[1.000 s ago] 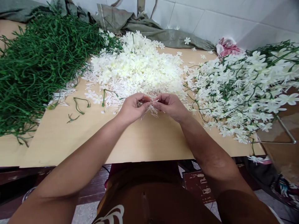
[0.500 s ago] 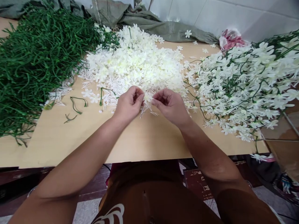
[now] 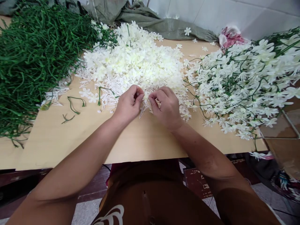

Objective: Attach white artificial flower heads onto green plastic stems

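Observation:
My left hand (image 3: pixel 129 103) is closed in a pinch at the front edge of the heap of white flowers (image 3: pixel 140 59). Thin white stalks show just below its fingertips, but what the fingers grip is too small to make out. My right hand (image 3: pixel 165 106) faces it a short gap away, thumb and forefinger pinched together. Whatever sits between those fingertips is hidden among the white petals behind. Both hands are just above the wooden table (image 3: pixel 145 143).
Green plastic stems (image 3: pixel 42 53) are piled at the left. White flowers on green stems (image 3: pixel 239 84) lie at the right. Loose stem pieces (image 3: pixel 73 104) rest left of my hands. Grey cloth (image 3: pixel 161 28) and a pink and white cloth (image 3: pixel 231 37) line the wall.
My right hand has shifted slightly left and turned, its back now more toward the camera. My left hand stays nearly in place, still pinched. The view has moved a little.

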A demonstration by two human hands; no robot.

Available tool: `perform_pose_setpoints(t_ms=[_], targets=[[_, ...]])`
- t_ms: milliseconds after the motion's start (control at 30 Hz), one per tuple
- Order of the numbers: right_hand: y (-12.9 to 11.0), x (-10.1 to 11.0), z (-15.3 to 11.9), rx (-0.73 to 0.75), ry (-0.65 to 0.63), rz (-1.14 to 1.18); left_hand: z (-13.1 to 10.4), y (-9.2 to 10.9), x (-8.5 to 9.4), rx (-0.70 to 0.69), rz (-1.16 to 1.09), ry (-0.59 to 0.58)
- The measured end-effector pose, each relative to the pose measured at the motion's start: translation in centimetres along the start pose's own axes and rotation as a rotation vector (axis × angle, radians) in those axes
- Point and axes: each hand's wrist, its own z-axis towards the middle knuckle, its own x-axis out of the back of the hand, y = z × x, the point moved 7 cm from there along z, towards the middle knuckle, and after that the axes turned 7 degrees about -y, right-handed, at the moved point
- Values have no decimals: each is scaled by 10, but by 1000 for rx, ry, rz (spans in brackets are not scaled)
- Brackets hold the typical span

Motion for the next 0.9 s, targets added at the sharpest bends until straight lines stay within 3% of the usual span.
perform_pose_setpoints(t_ms=[233,500,633,900], targets=[[-7,-4,1,73,-48,-133,-1,3,0,-77,70,-12],[-7,-12,0,30,-137,-191,-1,3,-3,-86,92,-19],[-8,-18,-2,16,-167,-102,0,4,-4,-85,79,-30],[10,-15,-2,-129,-93,157,-1,3,-3,3,13,-42]])
